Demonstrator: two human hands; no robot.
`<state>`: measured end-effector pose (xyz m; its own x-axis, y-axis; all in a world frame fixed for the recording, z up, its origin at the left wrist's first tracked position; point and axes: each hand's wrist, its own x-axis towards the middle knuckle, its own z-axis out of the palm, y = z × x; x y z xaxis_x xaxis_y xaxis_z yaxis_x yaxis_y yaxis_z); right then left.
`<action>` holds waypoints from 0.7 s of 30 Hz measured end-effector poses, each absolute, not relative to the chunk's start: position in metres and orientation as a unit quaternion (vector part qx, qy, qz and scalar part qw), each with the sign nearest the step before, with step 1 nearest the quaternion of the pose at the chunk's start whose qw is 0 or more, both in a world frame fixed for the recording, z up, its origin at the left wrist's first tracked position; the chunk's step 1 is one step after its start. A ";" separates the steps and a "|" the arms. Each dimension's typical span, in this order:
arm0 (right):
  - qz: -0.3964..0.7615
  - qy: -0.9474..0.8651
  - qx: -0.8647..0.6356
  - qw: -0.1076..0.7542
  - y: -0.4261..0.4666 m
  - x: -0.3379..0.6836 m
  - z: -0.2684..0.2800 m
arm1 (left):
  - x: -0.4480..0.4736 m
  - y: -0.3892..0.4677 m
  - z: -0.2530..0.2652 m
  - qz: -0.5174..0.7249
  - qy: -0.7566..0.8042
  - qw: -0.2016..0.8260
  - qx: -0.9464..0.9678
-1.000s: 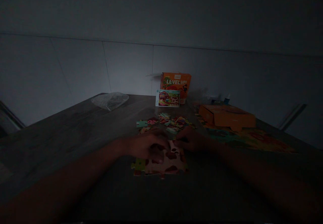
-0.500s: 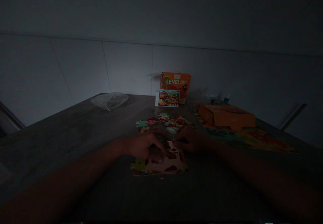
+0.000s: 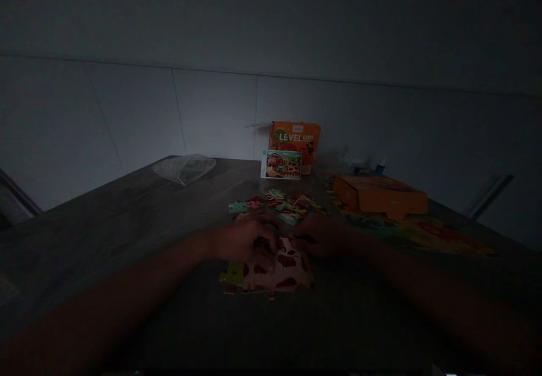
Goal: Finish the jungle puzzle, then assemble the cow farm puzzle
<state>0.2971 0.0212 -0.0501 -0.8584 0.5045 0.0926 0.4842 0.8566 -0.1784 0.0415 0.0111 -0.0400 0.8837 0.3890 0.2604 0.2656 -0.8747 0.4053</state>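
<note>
A partly joined jigsaw puzzle (image 3: 290, 284) lies flat on the table, pale pink with brown-red patches and a yellow-green corner at its left. My left hand (image 3: 245, 241) rests over its upper left part, fingers curled down onto the pieces. At the upper right edge, my right hand (image 3: 317, 235) is closed, its fingertips pinched against the puzzle. Dim light hides exactly what sits under the fingers of both hands. Just beyond the hands is a heap of loose puzzle pieces (image 3: 296, 205), with a teal piece (image 3: 237, 208) at its left.
A farm picture card (image 3: 282, 165) leans on an upright orange box (image 3: 296, 133) near the wall. To the right, another orange box (image 3: 392, 201) sits on a colourful printed sheet (image 3: 440, 234). A clear plastic bag (image 3: 185, 168) lies at the back left of the grey table (image 3: 105, 218).
My left hand has shifted slightly up and its fingers have drawn in, uncovering more of the patched puzzle surface. The right hand stays nearly in place at the puzzle's edge.
</note>
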 end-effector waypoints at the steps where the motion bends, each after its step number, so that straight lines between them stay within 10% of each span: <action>1: 0.065 -0.962 -0.259 0.064 0.021 0.297 -0.050 | 0.041 0.012 -0.041 0.170 0.172 0.181 0.953; 21: -0.063 -0.944 -0.321 0.033 0.013 0.295 -0.045 | 0.041 0.015 -0.042 0.149 0.197 0.163 0.955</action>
<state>0.2954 0.0127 -0.0447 -0.7913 0.6028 0.1026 0.6111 0.7856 0.0970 0.0408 0.0150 -0.0425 0.8775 0.4256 0.2209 0.3283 -0.8690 0.3701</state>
